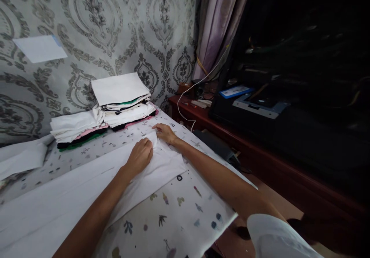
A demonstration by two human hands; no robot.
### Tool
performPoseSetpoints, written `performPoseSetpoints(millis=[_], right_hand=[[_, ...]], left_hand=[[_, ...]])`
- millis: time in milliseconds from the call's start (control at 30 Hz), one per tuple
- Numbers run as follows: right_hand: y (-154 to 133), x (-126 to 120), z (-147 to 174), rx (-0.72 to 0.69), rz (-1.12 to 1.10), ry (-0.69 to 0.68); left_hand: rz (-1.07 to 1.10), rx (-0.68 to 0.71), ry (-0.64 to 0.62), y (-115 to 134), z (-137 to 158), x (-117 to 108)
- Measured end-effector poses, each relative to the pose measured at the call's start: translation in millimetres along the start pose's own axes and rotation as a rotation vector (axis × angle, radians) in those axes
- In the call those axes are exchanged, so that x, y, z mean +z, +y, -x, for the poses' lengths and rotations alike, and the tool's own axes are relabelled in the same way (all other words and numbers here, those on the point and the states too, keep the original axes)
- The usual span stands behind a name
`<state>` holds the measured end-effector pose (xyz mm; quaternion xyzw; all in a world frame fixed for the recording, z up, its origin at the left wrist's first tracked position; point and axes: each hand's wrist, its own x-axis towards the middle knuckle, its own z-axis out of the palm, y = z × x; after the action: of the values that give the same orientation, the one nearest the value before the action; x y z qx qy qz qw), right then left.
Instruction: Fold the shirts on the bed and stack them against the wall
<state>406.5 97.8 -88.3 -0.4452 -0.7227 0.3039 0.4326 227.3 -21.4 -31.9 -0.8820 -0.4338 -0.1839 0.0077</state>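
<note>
A long piece of white cloth (95,173) lies across the table, running from the lower left toward the middle. Its kind of garment I cannot make out. My left hand (140,154) rests on the cloth near its far end, fingers curled down into the fabric. Just beyond and to the right, my right hand (164,133) bends over the cloth's far end, thumb and fingers closed at the bunched edge. Small creases run through the fabric between and below both hands.
Folded clothes stand in a taller stack (124,108) and a lower stack (78,129) by the wall. More white fabric (23,158) lies at left. The patterned tablecloth (173,211) ends at right, beside a dark red cabinet (199,113), a large black screen (303,96) and a white cable (185,92).
</note>
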Motion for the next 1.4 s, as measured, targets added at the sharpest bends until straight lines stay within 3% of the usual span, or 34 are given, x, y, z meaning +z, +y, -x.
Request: performPoseSetpoints(millis=[200, 400, 533, 600, 733, 800, 933, 1100, 1267, 1400], right_hand=[[-4, 2, 3, -0.064, 0.070, 0.026], [-7, 4, 6, -0.107, 0.136, 0.033], [-10, -2, 8, -0.120, 0.154, 0.058], [-16, -7, 10, -0.135, 0.155, 0.083], [-40, -11, 20, -0.183, 0.143, 0.065], [-54, -9, 29, -0.198, 0.148, -0.009], [-71, -5, 50, -0.224, 0.236, -0.148], [-78, -10, 69, -0.212, 0.257, -0.188], [-98, -16, 94, -0.312, 0.236, -0.250], [-117, -8, 129, -0.532, 0.383, -0.404]], left_hand=[[0.115, 0.012, -0.035, -3, 1, -1], [0.250, -0.010, 0.011, -11, 0, 5], [0.518, -0.085, -0.033, -26, -2, -1], [0.640, -0.146, 0.011, -39, -3, -10], [0.634, -0.287, 0.114, -63, 3, -29], [0.568, -0.294, 0.036, -67, 9, -34], [0.277, -0.138, -0.184, -58, 18, -32], [-0.065, -0.097, -0.280, -38, 18, -42], [0.024, -0.014, -0.305, -15, 37, -84], [0.291, -0.025, -0.587, 4, 55, -112]])
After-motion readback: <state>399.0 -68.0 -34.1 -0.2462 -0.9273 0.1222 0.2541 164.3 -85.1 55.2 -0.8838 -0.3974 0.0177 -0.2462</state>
